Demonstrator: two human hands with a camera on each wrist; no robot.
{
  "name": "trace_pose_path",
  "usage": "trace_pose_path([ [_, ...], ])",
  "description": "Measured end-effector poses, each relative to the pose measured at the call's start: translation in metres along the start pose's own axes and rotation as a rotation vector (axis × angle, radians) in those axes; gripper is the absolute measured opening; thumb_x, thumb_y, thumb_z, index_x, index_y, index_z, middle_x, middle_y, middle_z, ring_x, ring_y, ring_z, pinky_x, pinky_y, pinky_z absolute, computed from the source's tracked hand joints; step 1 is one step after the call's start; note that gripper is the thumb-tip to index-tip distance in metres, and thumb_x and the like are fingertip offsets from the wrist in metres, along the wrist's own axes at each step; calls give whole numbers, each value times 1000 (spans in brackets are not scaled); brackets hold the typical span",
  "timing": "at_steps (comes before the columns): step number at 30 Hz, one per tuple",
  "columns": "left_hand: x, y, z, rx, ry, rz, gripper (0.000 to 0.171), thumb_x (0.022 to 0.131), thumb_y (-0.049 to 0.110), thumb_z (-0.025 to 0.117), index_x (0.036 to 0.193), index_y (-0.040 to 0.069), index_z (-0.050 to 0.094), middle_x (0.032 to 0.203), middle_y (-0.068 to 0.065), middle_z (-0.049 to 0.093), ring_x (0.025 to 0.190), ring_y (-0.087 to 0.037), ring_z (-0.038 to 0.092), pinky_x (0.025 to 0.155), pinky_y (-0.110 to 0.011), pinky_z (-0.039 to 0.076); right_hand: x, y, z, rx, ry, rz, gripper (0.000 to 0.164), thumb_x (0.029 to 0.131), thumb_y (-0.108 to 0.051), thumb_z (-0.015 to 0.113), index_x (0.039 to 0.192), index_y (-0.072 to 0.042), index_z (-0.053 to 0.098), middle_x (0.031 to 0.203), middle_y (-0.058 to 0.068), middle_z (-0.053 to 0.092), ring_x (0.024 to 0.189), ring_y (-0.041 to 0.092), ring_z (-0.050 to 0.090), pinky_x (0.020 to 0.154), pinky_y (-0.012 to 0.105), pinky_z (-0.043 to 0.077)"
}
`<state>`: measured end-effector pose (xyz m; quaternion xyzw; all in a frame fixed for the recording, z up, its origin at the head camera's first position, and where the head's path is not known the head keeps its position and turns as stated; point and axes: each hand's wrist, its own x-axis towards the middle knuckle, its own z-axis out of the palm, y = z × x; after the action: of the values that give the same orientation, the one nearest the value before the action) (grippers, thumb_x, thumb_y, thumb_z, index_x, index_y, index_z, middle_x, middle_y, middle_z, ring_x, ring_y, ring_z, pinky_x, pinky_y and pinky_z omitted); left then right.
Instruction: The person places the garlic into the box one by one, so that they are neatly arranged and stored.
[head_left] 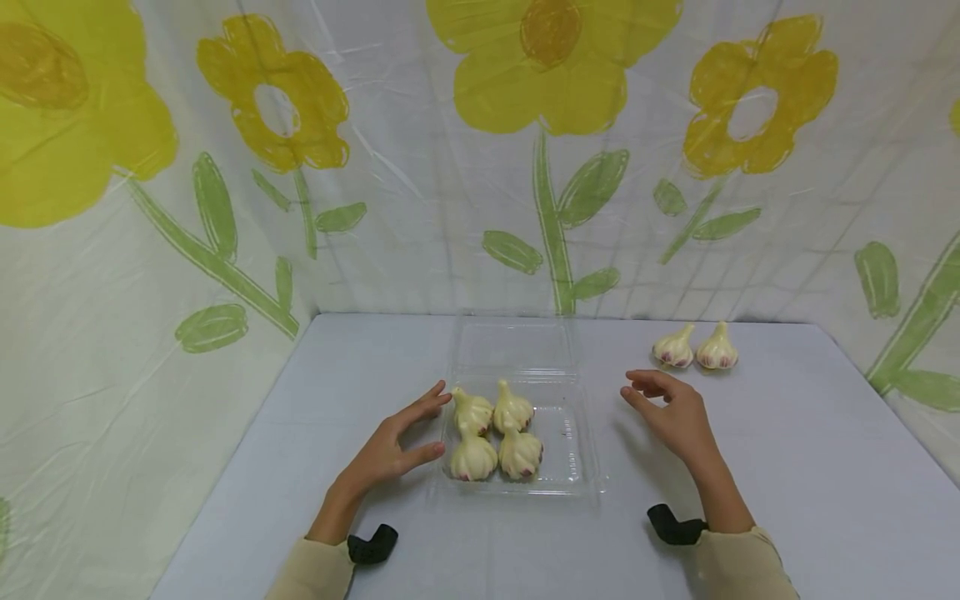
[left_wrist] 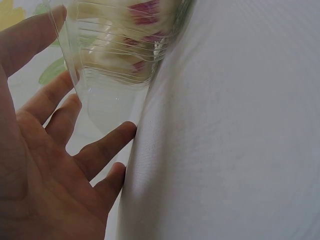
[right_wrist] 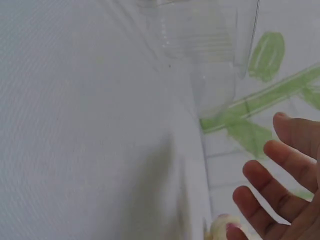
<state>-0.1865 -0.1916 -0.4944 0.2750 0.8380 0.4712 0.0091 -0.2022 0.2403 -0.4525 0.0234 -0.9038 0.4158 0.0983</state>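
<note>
A clear plastic clamshell box (head_left: pixel 561 446) lies on the table with its lid (head_left: pixel 513 343) folded back behind it. Several garlic bulbs (head_left: pixel 474 460) sit in its left and middle part, while the right part is bare. My left hand (head_left: pixel 392 446) is at the box's left side, fingers spread. In the left wrist view, fingertips of that hand (left_wrist: pixel 50 150) reach the clear wall (left_wrist: pixel 112 100), and lower fingers meet the tablecloth. To the right of the box my right hand (head_left: pixel 675 417) hovers above the table, loosely bent and holding nothing.
Beyond my right hand, two more garlic bulbs (head_left: pixel 673 348) stand side by side near the table's back edge. White cloth (head_left: pixel 360 358) covers the table. Behind it hangs a curtain (head_left: pixel 405 242) printed with yellow flowers. A black strap piece (head_left: pixel 675 527) sits at each wrist.
</note>
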Motion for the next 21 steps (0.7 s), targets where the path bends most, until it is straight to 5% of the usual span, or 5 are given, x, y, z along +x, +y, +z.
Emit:
trace_pose_path([
  [5, 0, 1, 0, -8, -1, -3, 66, 93, 20, 75, 154, 21, 47, 168, -3, 30, 143, -34, 50, 115, -67, 32, 2, 16, 0, -16, -16, 53, 41, 98, -35, 69, 127, -7, 70, 117, 18, 73, 104, 28, 67, 91, 38, 50],
  [10, 0, 2, -1, -12, -2, -6, 66, 93, 20, 75, 154, 19, 47, 168, -2, 30, 141, -35, 51, 115, -65, 33, 2, 34, -1, 20, -36, 109, 45, 99, -40, 68, 130, -8, 69, 121, 18, 72, 94, -1, 62, 77, 17, 50],
  [21, 0, -1, 0, 9, 2, 7, 66, 94, 21, 74, 154, 19, 47, 168, -4, 30, 141, -35, 51, 114, -67, 32, 3, 45, -7, 100, -7, 147, 49, 97, -39, 70, 134, -6, 65, 114, 11, 73, 85, -13, 57, 71, 16, 48],
])
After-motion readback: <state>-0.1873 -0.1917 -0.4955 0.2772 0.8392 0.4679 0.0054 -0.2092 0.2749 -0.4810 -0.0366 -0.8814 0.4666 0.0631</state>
